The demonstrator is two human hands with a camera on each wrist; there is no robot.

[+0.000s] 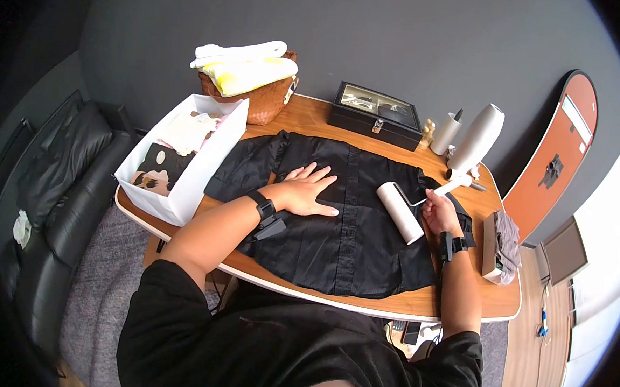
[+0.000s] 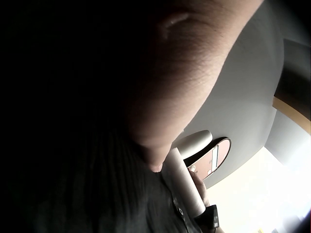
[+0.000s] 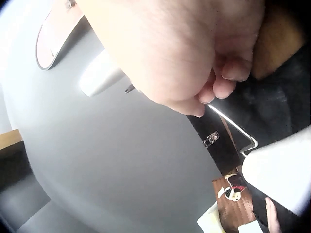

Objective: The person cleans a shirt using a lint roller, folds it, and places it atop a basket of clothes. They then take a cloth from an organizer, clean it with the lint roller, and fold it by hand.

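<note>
1. Presently, the left hand (image 1: 303, 192) is spread flat on the black garment (image 1: 320, 245), released and gripping nothing, a little left of the centre of the head view.
2. The right hand (image 1: 442, 213), right of centre, grasps the lint roller (image 1: 401, 213) with curled fingers; its handle is hidden inside the hand. A thin metal arm runs from there to the white roller head, which lies over the right part of the garment.
3. The garment is laid out across the middle of the worktop (image 1: 491, 297).
4. At the left end stands a white box (image 1: 214, 163) with folded clothes inside.
5. Near the top of the frame, towels (image 1: 247, 69) lie on a brown woven basket (image 1: 267, 108).
6. A black glass-topped case (image 1: 376, 125) sits upper right of centre, with a white cylinder (image 1: 446, 134) and a white appliance (image 1: 477, 139) further right.
7. At the right end, a small box (image 1: 492, 254) holds grey cloth.
</note>
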